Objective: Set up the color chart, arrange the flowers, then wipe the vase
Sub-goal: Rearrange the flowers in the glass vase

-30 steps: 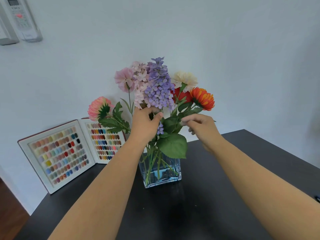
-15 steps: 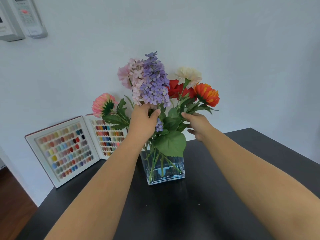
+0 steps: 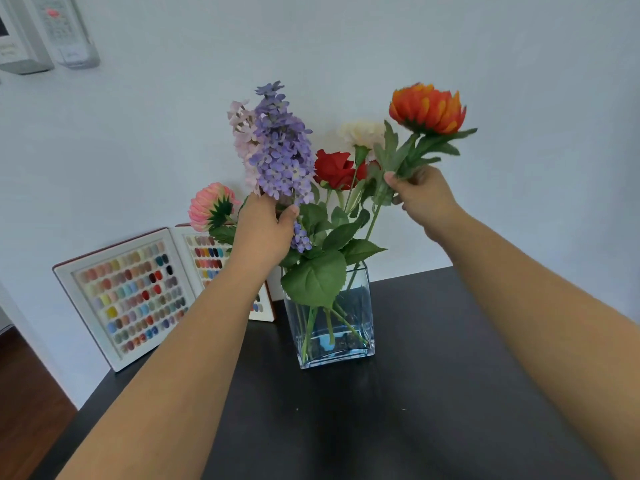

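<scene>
The glass vase [image 3: 334, 327] is standing on the black table [image 3: 398, 410], and all places here are given from this vase. The left hand [image 3: 265, 228] is staying just above the vase's left rim, with fingers and thumb curling around the stems under the purple flower spike [image 3: 282, 150] and the pale pink spike [image 3: 242, 133] beside it. The right hand [image 3: 420, 195] is staying above and to the right of the vase, gripping the stem of the orange flower [image 3: 427, 107], which is rising higher than all other blooms; I cannot tell if its stem end is in the vase. The red rose [image 3: 337, 169] and the white flower [image 3: 360, 133] are standing directly above the vase, between the two hands. The pink flower [image 3: 211, 206] is leaning out to the upper left. The color chart [image 3: 135, 296] is standing open to the left of the vase, leaning against the white wall [image 3: 485, 46].
</scene>
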`<state>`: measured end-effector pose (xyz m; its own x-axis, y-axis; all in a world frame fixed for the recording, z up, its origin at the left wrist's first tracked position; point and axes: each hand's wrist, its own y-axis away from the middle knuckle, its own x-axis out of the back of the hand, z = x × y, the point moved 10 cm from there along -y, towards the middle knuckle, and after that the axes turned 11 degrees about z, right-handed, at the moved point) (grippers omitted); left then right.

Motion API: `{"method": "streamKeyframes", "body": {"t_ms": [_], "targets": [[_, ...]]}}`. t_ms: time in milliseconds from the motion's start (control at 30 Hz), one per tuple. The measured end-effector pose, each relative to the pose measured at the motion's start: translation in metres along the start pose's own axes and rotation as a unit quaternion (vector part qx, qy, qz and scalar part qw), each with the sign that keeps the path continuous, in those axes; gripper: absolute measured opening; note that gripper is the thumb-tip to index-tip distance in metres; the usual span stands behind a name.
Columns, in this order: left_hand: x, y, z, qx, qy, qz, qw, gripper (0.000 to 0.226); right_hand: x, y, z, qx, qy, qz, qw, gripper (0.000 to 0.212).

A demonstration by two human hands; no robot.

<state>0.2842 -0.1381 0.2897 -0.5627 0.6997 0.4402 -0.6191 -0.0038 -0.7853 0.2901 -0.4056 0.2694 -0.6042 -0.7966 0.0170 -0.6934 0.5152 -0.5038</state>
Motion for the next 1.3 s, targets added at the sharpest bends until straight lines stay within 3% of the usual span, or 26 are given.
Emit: {"method": "streamKeyframes", "body": {"t_ms": [200, 467, 600, 800, 967, 1133, 1300], "targets": [[-0.011, -0.009, 0.015, -0.026, 0.012, -0.032, 0.999, 0.016, -0.013, -0.001, -0.032, 0.034, -0.006, -0.057, 0.998, 0.012], [-0.038, 0.004, 0.006, 0.024, 0.029, -0.077, 0.996, 0.028, -0.024, 0.013, -0.007, -0.006, 0.016, -0.013, 1.000, 0.045], [-0.040, 0.007, -0.003, 0.049, 0.043, -0.092, 0.994, 0.031, -0.025, 0.013, -0.010, -0.030, -0.045, 0.011, 0.999, 0.034], [-0.050, 0.009, -0.004, 0.051, 0.047, -0.120, 0.990, 0.023, -0.048, 0.026, -0.011, -0.002, 0.011, -0.047, 0.999, 0.010], [-0.055, 0.008, -0.007, 0.057, 0.041, -0.117, 0.991, 0.020, -0.053, 0.033, 0.018, -0.068, -0.010, -0.068, 0.995, 0.024], [-0.048, 0.010, -0.009, 0.057, 0.053, -0.081, 0.994, 0.017, -0.056, 0.042, 0.037, -0.056, 0.031, -0.091, 0.994, 0.016], [-0.047, 0.007, 0.001, 0.023, -0.017, -0.047, 0.998, 0.008, -0.050, 0.038, 0.041, -0.086, -0.012, -0.063, 0.994, 0.007]]}}
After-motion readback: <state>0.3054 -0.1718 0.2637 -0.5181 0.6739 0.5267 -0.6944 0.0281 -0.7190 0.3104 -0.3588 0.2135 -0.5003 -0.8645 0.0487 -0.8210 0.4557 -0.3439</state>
